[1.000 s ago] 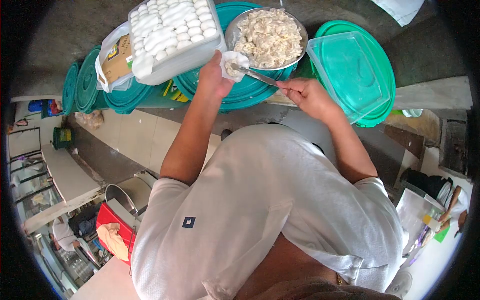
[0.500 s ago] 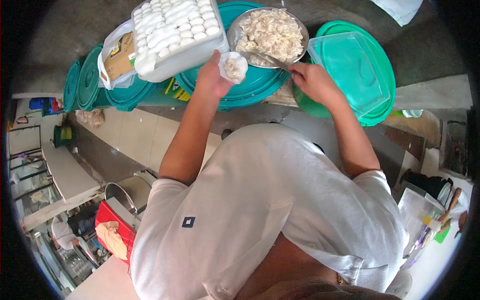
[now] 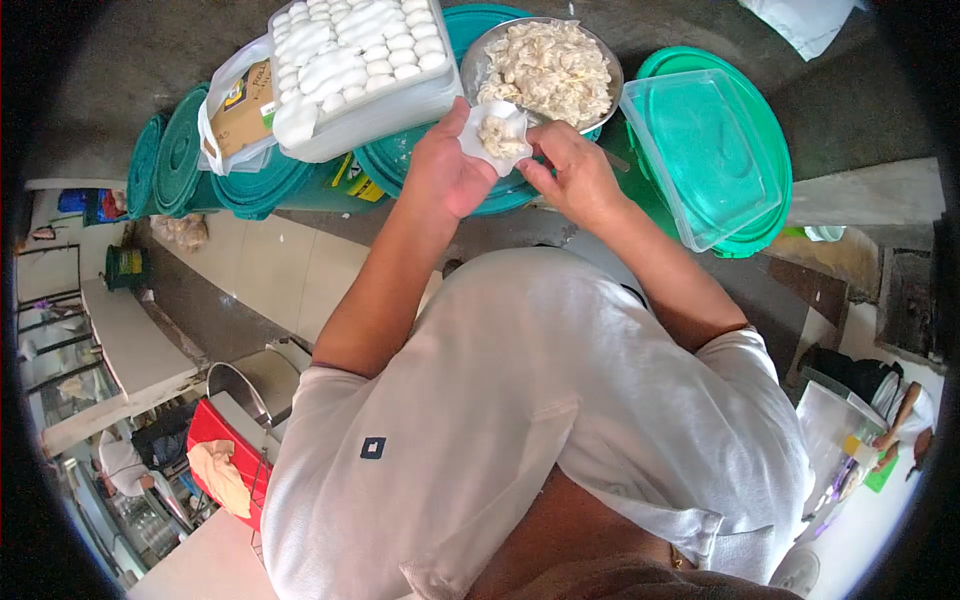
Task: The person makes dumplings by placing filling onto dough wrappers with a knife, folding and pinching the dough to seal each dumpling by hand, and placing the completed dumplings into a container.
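My left hand (image 3: 455, 165) cups a thin white dumpling wrapper (image 3: 481, 150), thumb along its edge. A lump of pale, moist filling (image 3: 497, 137) sits in the middle of the wrapper. My right hand (image 3: 575, 170) is closed close beside it, thumb and forefinger at the wrapper's right edge. A metal spreading knife (image 3: 617, 161) runs through the right hand, mostly hidden by the fingers. Just beyond both hands, a round metal bowl (image 3: 470, 68) holds a heap of the same filling (image 3: 550, 75).
A plastic tub (image 3: 330, 140) packed with rows of white rounded pieces stands left of the bowl. Beside it is a bag with a cardboard box (image 3: 245, 115). Teal lidded drums (image 3: 265, 190) support these. A clear plastic lid (image 3: 700, 160) lies on a green drum (image 3: 780, 180) at right.
My right hand has moved left from the bowl's edge to the wrapper, drawing the knife out of the filling. My left hand has shifted slightly right, with the wrapper tipped more into view.
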The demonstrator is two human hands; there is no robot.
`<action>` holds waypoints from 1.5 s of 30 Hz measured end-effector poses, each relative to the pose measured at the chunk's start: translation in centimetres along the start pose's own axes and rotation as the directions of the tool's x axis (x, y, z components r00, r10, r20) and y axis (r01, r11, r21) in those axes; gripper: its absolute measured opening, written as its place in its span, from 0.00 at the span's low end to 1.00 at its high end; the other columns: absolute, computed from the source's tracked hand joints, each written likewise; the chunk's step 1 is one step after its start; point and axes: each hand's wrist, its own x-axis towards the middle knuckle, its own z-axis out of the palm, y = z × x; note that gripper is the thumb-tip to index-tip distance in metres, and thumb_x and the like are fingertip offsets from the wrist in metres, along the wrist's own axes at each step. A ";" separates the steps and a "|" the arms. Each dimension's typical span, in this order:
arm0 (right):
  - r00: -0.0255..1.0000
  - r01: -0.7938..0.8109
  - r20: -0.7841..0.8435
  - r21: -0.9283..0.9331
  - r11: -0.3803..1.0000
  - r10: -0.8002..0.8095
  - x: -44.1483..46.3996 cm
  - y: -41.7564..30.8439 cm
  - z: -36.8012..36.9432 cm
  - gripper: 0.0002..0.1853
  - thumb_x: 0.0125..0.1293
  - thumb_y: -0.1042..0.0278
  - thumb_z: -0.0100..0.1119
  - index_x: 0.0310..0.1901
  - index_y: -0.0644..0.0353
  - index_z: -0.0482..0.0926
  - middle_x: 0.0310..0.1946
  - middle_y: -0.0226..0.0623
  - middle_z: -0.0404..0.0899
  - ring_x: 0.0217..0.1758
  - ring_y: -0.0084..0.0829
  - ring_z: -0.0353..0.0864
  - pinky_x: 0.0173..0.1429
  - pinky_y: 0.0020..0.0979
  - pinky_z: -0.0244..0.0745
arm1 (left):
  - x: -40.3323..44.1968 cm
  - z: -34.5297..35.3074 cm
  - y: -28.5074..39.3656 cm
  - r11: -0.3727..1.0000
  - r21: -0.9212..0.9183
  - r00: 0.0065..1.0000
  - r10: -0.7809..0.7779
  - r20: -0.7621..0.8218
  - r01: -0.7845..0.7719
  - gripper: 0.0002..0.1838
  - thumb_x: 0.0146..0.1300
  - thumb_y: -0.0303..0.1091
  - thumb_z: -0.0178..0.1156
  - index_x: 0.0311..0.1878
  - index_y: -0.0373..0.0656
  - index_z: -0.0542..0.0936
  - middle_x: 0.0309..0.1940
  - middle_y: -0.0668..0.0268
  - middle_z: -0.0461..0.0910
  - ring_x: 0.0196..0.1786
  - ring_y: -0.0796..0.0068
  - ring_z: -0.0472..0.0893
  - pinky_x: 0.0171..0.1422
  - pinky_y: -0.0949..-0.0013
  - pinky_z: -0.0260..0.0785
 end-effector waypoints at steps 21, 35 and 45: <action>0.967 -0.236 -0.003 0.347 0.907 0.253 -0.1 0.7 0.4 0.06 0.66 0.71 0.61 0.39 0.64 0.80 0.31 0.44 0.81 0.34 0.39 0.82 0.40 0.36 0.76 | -0.4 -1.2 -1.8 0.950 0.313 0.993 0.039 -0.113 -0.001 0.21 0.73 0.51 0.53 0.60 0.47 0.73 0.57 0.61 0.79 0.55 0.64 0.79 0.53 0.53 0.68; 0.875 -0.485 0.231 0.405 0.775 0.426 -0.3 2.0 0.1 0.07 0.66 0.69 0.58 0.39 0.63 0.82 0.33 0.47 0.82 0.34 0.32 0.81 0.40 0.33 0.75 | -1.5 -1.7 -2.8 0.658 0.730 0.982 0.152 0.112 -0.185 0.16 0.63 0.32 0.67 0.52 0.38 0.78 0.44 0.65 0.83 0.44 0.75 0.83 0.44 0.73 0.74; 0.838 -0.542 0.312 0.577 0.612 0.448 0.2 1.5 0.0 0.06 0.65 0.71 0.60 0.40 0.64 0.81 0.30 0.40 0.80 0.33 0.28 0.78 0.39 0.32 0.75 | -1.1 -2.1 -2.3 0.777 0.619 0.992 0.125 0.021 -0.111 0.10 0.70 0.31 0.59 0.50 0.38 0.78 0.41 0.63 0.85 0.39 0.74 0.84 0.40 0.71 0.74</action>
